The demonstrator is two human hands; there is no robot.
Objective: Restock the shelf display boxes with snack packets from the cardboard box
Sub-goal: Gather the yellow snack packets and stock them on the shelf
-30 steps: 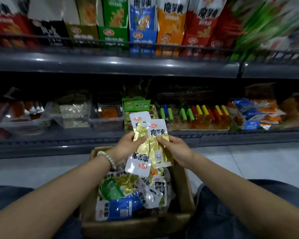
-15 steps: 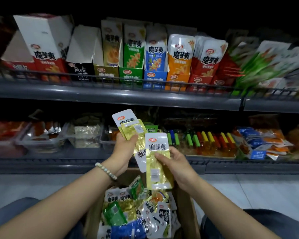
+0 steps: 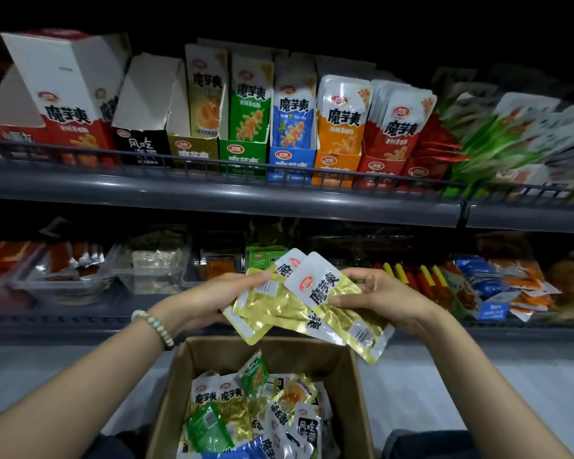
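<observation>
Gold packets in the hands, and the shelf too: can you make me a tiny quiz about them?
1. True or false: both the left hand and the right hand hold the gold packets.
2. Which display box stands between the gold display box and the blue display box? A red, B green, C black.
3. Fill in: the bead bracelet is on the ___ wrist.
Key: 1 true; 2 B, the green display box; 3 left.

Maybe three gold packets (image 3: 279, 306), one cardboard box (image 3: 312, 359), two hands (image 3: 209, 299)
</observation>
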